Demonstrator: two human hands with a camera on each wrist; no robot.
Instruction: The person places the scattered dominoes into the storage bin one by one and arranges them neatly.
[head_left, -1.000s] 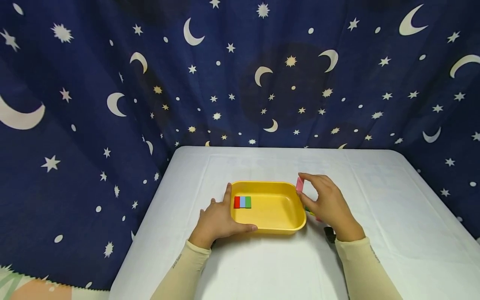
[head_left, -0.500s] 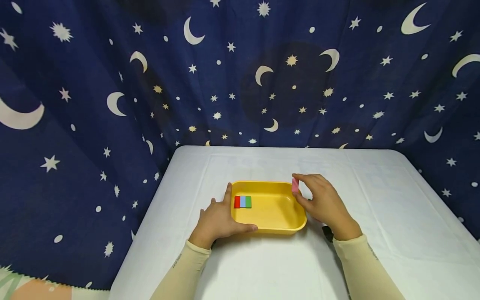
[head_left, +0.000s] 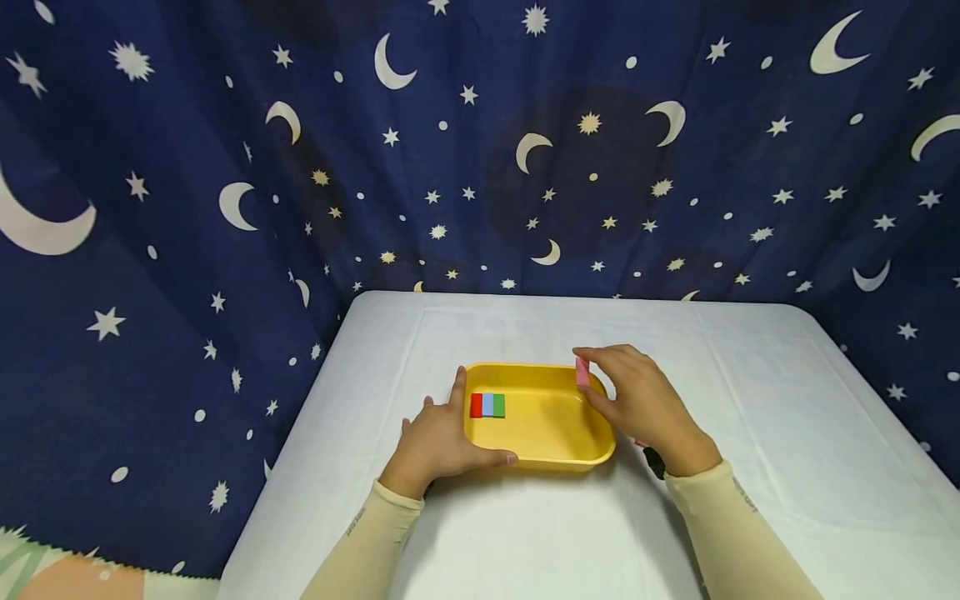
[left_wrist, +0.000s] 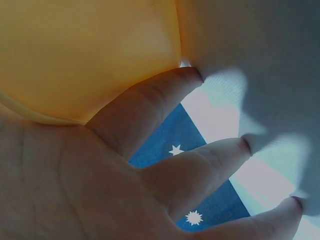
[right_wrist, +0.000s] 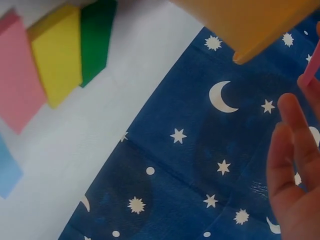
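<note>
A yellow tray (head_left: 555, 454) stands on the table, with a red block (head_left: 476, 406), a light blue block (head_left: 487, 406) and a green block (head_left: 498, 406) side by side near its left end. My left hand (head_left: 438, 442) is spread against that end, thumb along the front wall and straight fingers beside the left wall. Between thumb and forefinger, my right hand (head_left: 645, 400) pinches a flat pink block (head_left: 582, 372) upright over the tray's right end. In the right wrist view only an edge of this pink block (right_wrist: 312, 67) shows.
Right of the tray, the right wrist view shows another pink block (right_wrist: 20, 75), a yellow block (right_wrist: 57, 55), a dark green block (right_wrist: 97, 42) and a light blue block (right_wrist: 7, 167) on the white table (head_left: 540, 533). A starry blue curtain (head_left: 465, 225) hangs behind.
My right hand has carried the pink block a little leftward, from the tray's right rim to inside its right end. The left hand and the three blocks in the tray stay put.
</note>
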